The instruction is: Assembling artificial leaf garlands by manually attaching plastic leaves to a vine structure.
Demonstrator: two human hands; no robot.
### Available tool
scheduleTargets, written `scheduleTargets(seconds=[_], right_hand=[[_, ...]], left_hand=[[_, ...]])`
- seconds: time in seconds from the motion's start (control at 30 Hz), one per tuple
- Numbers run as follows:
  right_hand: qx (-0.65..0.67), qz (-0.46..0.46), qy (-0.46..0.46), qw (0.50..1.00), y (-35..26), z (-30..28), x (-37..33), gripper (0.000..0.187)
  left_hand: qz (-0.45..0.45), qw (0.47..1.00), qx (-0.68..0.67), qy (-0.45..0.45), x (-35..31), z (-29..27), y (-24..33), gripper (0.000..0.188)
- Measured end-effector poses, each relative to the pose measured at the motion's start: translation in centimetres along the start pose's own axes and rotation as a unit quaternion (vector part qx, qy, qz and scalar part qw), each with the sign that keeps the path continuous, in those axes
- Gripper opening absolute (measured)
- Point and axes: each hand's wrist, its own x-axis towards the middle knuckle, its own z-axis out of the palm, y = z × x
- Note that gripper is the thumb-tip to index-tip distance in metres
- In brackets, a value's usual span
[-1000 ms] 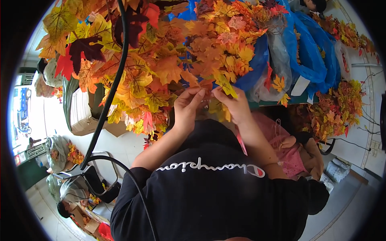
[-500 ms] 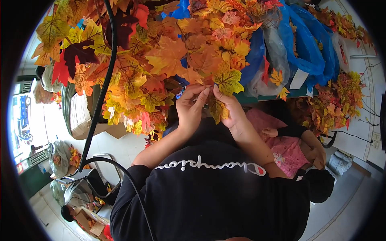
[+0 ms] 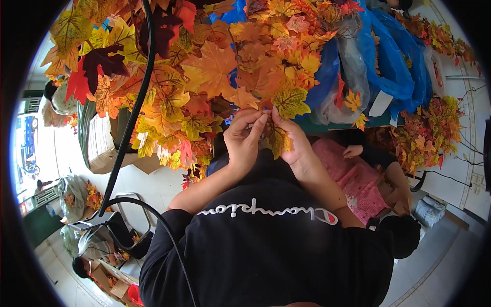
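My left hand (image 3: 243, 134) and my right hand (image 3: 291, 137) meet at the front edge of a big heap of artificial maple leaves (image 3: 209, 66). Both have their fingertips pinched together, almost touching each other. Out of my right hand show a yellow-green artificial leaf (image 3: 290, 101) above and a yellow-brown artificial leaf (image 3: 277, 140) below, in the gap between the palms. What my left fingertips pinch is too small to make out. Orange leaves hang just over both hands.
Blue plastic bags (image 3: 388, 61) and a clear bag (image 3: 353, 77) lie on the table to the right. A co-worker in a pink apron (image 3: 345, 174) sits close on my right. A black cable (image 3: 130, 123) crosses the left side. Behind it stands a cardboard box (image 3: 110, 156).
My hands stay nearly in place, still pinched together. The lower leaf between them has turned slightly. On the right, the co-worker's hand has moved up a little.
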Motion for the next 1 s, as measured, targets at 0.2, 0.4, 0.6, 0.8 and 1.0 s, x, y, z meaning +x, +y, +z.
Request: scheduleTargets(seconds=[0.2, 0.4, 0.6, 0.8, 1.0], right_hand=[[-0.014, -0.027, -0.023, 0.999, 0.4, -0.7, 0.2, 0.024], [-0.01, -0.039, -0.004, 0.999, 0.5, 0.0, -0.1, 0.019], [0.012, -0.025, 0.011, 1.0, 0.6, -0.4, -0.3, 0.019], [0.078, 0.032, -0.032, 0.996, -0.6, -1.3, -1.2, 0.019], [0.108, -0.044, -0.008, 0.993, -0.4, -3.8, -3.5, 0.024]], left_hand=[[0.063, 0.993, 0.097, 0.008, 0.2, 0.0, 0.1, 0.009], [0.083, 0.989, 0.124, 0.015, -0.1, 0.2, 0.1, 0.011], [0.126, 0.976, 0.177, 0.009, -0.3, 0.3, -0.8, 0.013], [0.117, 0.975, 0.187, 0.001, -0.2, 1.4, -0.8, 0.016], [0.17, 0.943, 0.266, -0.106, -0.3, 0.8, -1.8, 0.013]])
